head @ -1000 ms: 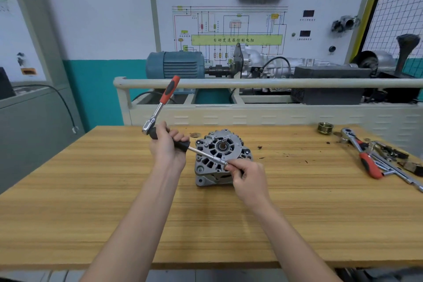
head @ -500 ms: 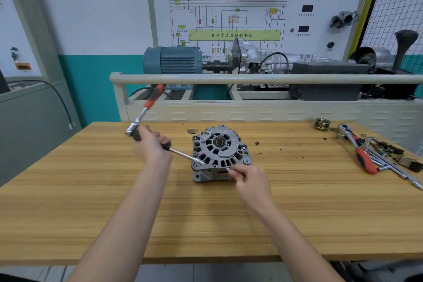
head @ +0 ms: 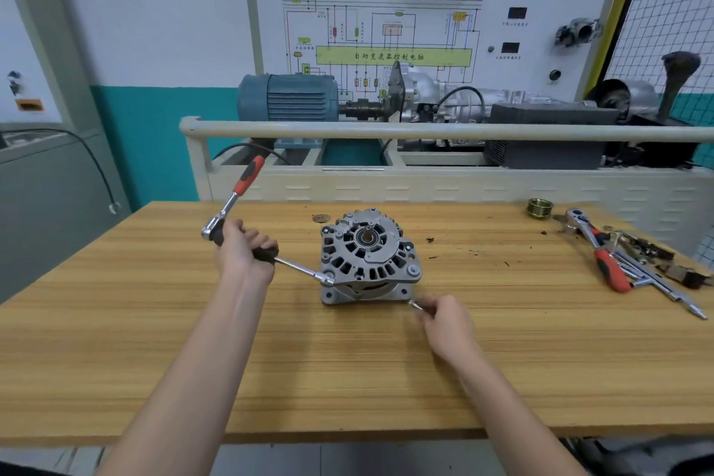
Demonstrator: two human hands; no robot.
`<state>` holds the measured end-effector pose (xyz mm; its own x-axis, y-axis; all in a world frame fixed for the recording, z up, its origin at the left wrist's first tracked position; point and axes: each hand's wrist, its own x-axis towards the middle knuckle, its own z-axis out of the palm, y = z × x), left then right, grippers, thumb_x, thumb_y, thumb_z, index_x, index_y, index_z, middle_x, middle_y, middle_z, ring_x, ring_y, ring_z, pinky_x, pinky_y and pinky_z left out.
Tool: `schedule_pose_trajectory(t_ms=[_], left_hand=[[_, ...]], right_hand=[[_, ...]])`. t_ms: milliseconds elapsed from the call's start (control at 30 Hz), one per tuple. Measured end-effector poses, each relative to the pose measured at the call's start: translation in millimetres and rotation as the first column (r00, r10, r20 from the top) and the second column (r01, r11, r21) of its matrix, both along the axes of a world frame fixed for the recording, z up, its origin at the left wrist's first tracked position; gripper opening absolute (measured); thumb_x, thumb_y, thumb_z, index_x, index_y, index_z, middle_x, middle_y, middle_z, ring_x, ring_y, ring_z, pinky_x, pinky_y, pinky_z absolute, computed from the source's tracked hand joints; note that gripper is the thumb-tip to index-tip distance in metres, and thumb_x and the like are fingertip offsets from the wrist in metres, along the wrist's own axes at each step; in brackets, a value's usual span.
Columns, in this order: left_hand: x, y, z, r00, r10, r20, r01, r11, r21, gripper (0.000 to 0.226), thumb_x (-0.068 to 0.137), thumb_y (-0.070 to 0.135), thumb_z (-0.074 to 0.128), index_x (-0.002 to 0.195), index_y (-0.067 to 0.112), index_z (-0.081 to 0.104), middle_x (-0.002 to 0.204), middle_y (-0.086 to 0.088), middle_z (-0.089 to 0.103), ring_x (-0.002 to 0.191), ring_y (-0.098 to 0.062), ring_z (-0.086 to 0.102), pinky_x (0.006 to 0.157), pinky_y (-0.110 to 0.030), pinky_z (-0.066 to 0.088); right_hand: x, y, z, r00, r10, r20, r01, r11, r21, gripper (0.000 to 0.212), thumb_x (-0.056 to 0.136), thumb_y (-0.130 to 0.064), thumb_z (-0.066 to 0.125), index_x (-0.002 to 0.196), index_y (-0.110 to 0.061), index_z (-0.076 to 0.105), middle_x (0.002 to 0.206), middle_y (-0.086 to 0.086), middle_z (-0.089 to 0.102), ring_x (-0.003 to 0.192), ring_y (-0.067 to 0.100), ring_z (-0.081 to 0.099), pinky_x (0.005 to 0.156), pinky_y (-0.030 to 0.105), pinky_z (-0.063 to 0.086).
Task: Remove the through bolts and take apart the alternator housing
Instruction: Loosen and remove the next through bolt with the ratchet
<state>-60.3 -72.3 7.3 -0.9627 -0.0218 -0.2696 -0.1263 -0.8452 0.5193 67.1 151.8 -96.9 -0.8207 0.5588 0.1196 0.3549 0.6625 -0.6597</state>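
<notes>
The alternator [head: 367, 263] stood mid-tabletop [head: 502, 359], the ratchet [head: 235, 213] and extension gripped by the left hand [head: 247, 251] at its near-left bolt. A small bolt-like piece [head: 413, 303] was pinched by the right hand [head: 448, 325]. With the housing unsteadied, the socket could be slipped off.

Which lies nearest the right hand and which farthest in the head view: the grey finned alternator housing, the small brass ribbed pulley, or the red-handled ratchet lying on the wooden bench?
From the right hand:
1. Grey finned alternator housing, just up and left of it at bench centre.
2. Red-handled ratchet lying at the bench's right side.
3. Small brass ribbed pulley, at the far right edge of the bench.
</notes>
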Motion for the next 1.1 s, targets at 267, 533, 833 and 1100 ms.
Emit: schedule_pose_trajectory(t_ms=[267,533,833,1100], left_hand=[[13,17,-27,0.997,-0.067,0.033,0.069,0.995,-0.076,0.030,0.092,0.013,0.050,0.066,0.018,0.036,0.041,0.009,0.030,0.034,-0.006,0.025,0.037,-0.018,0.026],[21,41,-34,0.996,-0.084,-0.023,0.080,0.988,-0.133,0.027,0.092,0.011,0.053,0.069,0.016,0.040,0.044,0.008,0.031,0.037,-0.008,0.028,0.037,-0.019,0.029],[28,59,-43,0.984,-0.121,-0.128,0.074,0.942,-0.328,0.022,0.094,0.015,0.055,0.074,0.015,0.046,0.043,0.009,0.039,0.036,-0.007,0.036,0.038,-0.020,0.035],[27,58,-38,0.979,-0.151,-0.137,0.098,0.939,-0.330,0.023,0.093,0.015,0.057,0.074,0.017,0.043,0.046,0.008,0.038,0.039,-0.007,0.033,0.041,-0.021,0.032]], right_hand=[[-16,41,-4,0.949,-0.316,-0.013,0.315,0.948,-0.044,0.023,0.091,-0.019,0.065,0.111,-0.008,0.070,0.107,0.010,0.069,0.094,0.027,0.064,0.078,0.034,0.052],[-22,41,-11,0.960,-0.280,-0.008,0.280,0.960,0.004,0.031,0.092,-0.023,0.065,0.117,-0.007,0.067,0.121,0.011,0.057,0.105,0.028,0.059,0.085,0.037,0.050],[-65,25,63,0.922,0.105,-0.374,-0.195,0.958,-0.212,0.037,0.101,-0.023,0.046,0.137,-0.016,0.051,0.136,0.000,0.056,0.109,0.007,0.055,0.087,0.015,0.044],[-97,13,71,0.893,0.297,-0.339,-0.431,0.781,-0.452,0.039,0.106,-0.023,0.034,0.142,-0.023,0.046,0.145,0.008,0.048,0.130,0.023,0.048,0.107,0.042,0.042]])
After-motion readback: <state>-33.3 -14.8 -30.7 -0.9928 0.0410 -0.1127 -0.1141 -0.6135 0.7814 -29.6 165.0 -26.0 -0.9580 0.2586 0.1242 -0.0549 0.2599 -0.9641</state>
